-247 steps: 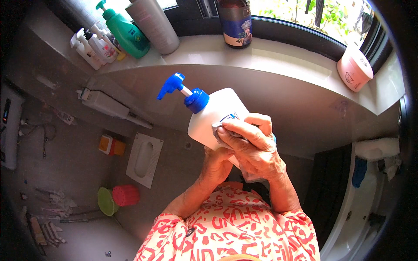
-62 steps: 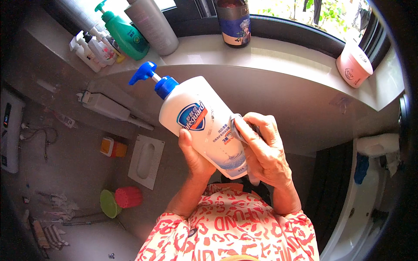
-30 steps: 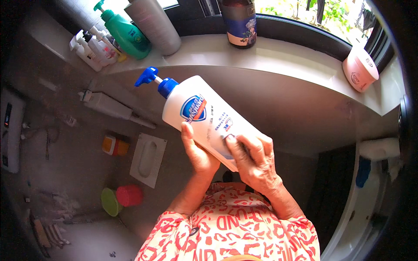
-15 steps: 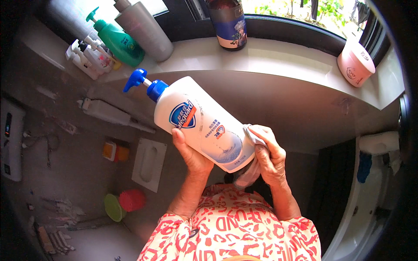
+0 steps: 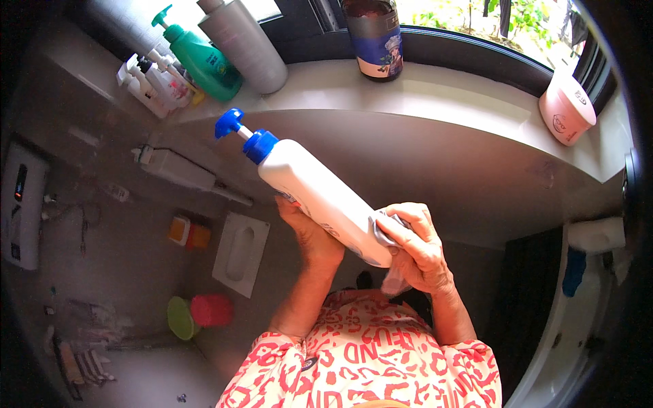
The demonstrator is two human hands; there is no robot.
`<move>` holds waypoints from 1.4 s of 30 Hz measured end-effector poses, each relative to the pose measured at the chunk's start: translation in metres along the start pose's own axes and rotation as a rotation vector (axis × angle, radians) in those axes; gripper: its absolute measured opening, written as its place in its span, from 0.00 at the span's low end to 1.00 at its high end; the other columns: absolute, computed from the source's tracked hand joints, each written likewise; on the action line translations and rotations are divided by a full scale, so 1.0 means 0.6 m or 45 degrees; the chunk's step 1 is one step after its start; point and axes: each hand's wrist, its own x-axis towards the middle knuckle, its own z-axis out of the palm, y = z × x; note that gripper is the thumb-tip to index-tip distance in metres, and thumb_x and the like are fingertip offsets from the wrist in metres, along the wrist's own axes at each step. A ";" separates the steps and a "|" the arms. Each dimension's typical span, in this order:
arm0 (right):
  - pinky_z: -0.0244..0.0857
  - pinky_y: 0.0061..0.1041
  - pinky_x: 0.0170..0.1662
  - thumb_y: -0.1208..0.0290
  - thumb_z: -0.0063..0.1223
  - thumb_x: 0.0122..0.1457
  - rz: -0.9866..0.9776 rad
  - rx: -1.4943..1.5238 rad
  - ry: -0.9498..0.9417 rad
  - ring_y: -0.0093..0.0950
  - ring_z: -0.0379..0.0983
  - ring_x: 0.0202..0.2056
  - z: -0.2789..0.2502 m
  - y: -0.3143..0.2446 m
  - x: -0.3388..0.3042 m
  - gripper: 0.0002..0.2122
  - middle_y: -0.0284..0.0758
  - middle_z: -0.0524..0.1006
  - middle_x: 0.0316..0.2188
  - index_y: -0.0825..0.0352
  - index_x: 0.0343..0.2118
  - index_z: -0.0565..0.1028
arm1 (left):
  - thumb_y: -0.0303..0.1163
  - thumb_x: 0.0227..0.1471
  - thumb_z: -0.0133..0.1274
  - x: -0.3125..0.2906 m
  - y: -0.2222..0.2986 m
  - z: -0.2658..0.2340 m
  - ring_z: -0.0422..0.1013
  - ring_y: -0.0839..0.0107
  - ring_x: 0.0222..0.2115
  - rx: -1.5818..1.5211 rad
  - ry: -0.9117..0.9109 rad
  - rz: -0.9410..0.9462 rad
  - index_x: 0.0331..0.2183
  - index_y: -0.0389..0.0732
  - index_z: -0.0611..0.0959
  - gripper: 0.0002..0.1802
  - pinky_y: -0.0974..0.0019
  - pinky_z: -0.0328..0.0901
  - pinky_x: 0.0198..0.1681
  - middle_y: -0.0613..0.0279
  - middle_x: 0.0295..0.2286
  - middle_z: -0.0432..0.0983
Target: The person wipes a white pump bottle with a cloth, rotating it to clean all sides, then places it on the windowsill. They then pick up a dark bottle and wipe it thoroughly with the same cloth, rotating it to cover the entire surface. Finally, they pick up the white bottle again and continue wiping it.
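Note:
A large white pump bottle (image 5: 320, 194) with a blue pump head is held tilted in front of me, its pump pointing up and to the left. My left hand (image 5: 309, 234) grips it from below, partly hidden behind the bottle, with the fingers out of sight. Near the bottle's base my right hand (image 5: 418, 248) is closed round a grey cloth (image 5: 389, 230), which is pressed against the bottle's side. A loose end of the cloth hangs below that hand. The narrow side of the bottle faces up, so its printed front is mostly turned away.
On the pale window ledge (image 5: 462, 102) stand a green pump bottle (image 5: 204, 64), a grey bottle (image 5: 248, 51), several small white bottles, a dark bottle with a blue label (image 5: 376, 44) and a pink jar (image 5: 568, 112). Below left are a squat toilet (image 5: 241, 255) and green and red basins.
The bottle has been turned about its length, bringing its side up in place of the printed front. My right hand still presses the cloth near the base.

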 end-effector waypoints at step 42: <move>0.62 0.28 0.41 0.72 0.56 0.46 -0.158 0.063 0.156 0.32 0.65 0.38 0.010 -0.019 0.049 0.17 0.39 0.66 0.40 0.63 0.42 0.76 | 0.55 0.57 0.28 -0.043 -0.059 -0.036 0.66 0.76 0.38 0.511 -0.516 -0.062 0.43 0.43 0.63 0.26 0.68 0.65 0.40 0.65 0.36 0.66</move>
